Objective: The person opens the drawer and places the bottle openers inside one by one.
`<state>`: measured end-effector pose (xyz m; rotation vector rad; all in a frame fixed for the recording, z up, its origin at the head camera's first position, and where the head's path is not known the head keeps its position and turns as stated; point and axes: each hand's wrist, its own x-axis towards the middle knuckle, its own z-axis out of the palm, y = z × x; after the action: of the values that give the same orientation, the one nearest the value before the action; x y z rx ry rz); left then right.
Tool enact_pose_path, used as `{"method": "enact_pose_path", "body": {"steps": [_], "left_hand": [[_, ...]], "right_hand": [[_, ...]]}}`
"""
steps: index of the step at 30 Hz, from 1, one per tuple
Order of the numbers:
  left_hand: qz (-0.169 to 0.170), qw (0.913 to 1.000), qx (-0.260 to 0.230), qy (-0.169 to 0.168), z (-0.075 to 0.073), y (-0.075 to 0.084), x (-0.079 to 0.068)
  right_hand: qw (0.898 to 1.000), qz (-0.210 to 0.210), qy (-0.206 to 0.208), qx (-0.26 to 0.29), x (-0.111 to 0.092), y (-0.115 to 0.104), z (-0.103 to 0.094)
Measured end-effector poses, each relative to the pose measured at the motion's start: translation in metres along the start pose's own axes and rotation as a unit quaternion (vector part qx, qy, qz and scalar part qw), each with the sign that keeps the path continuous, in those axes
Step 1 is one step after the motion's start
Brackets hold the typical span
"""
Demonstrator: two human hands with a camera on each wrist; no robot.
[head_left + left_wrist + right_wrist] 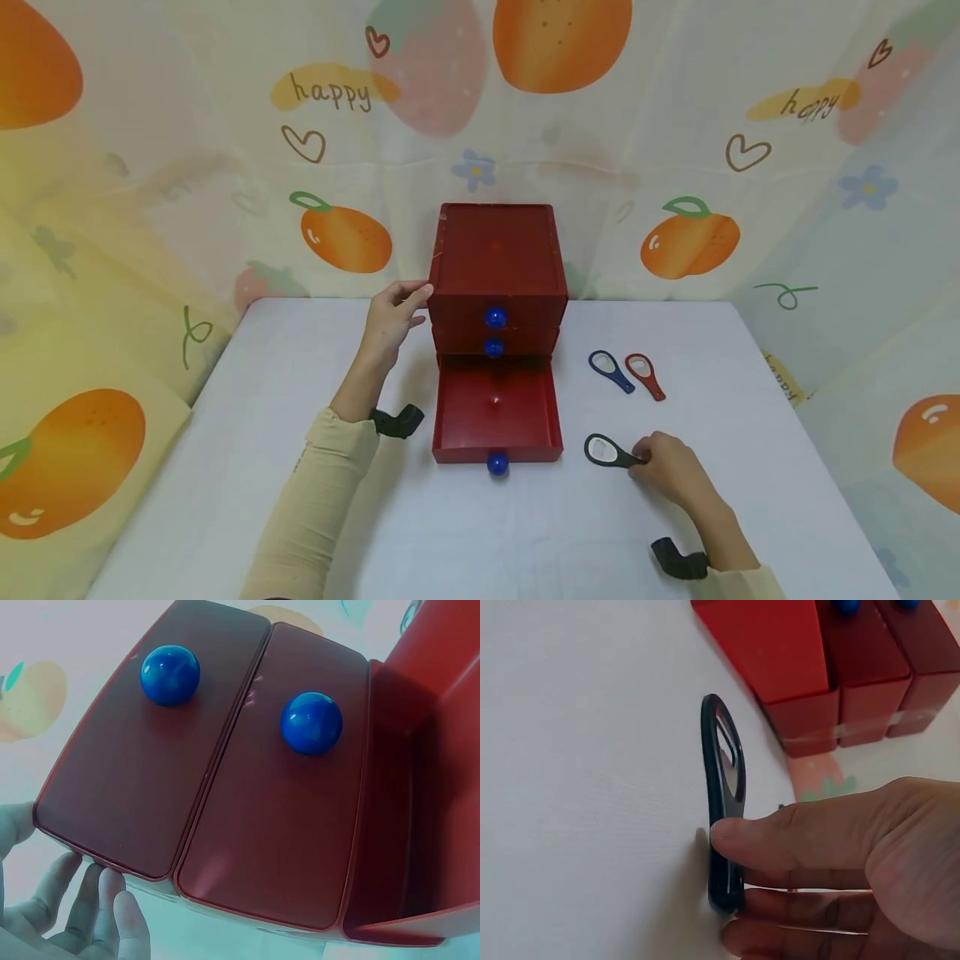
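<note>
A red chest of drawers (497, 250) stands at the table's back, two upper drawers shut and the bottom drawer (495, 408) pulled out with nothing inside. My left hand (392, 321) touches the chest's upper left front corner, its fingers (82, 907) fairly straight along the side. To the right of the drawer, my right hand (675, 468) pinches the handle of a black magnifying glass (606, 451) between thumb and fingers. In the right wrist view this magnifying glass (724, 765) appears edge-on, close above the white surface; whether it touches cannot be told.
Behind my right hand, a blue magnifying glass (611, 372) and a red magnifying glass (646, 377) lie side by side on the white table (600, 533). Blue ball knobs (497, 465) stick out from the drawer fronts. A fruit-print cloth (675, 150) hangs close behind the chest.
</note>
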<state>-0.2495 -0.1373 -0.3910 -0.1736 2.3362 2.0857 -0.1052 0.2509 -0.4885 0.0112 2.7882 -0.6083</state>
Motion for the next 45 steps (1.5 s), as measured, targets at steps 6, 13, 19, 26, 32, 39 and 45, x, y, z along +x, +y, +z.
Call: {"method": "enact_pose_path", "body": {"steps": [6, 13, 19, 26, 32, 39, 45], "left_hand": [[0.006, 1.0000, -0.001, 0.005, 0.002, 0.003, -0.001], [0.014, 0.9998, -0.008, 0.010, 0.002, 0.005, 0.000], [0.021, 0.9998, 0.004, 0.001, 0.002, 0.007, 0.001], [0.028, 0.9993, 0.026, -0.001, 0.002, 0.009, -0.001], [0.030, 0.9991, 0.030, 0.005, 0.002, 0.006, 0.000], [0.025, 0.9993, 0.026, 0.008, 0.003, 0.003, -0.001], [0.022, 0.9994, 0.026, 0.010, 0.003, 0.002, -0.001]], "right_hand": [[1.000, 0.001, 0.024, -0.006, -0.003, 0.005, 0.004], [0.999, -0.019, 0.041, -0.008, -0.003, 0.006, 0.006], [0.999, -0.018, 0.035, -0.008, -0.004, 0.005, 0.002], [0.998, -0.027, 0.049, 0.011, -0.004, 0.007, 0.003], [0.996, -0.035, 0.073, 0.037, -0.002, 0.011, 0.005], [0.993, -0.049, 0.092, 0.062, -0.002, 0.010, 0.002], [0.987, -0.066, 0.107, 0.100, -0.002, 0.003, -0.006]]}}
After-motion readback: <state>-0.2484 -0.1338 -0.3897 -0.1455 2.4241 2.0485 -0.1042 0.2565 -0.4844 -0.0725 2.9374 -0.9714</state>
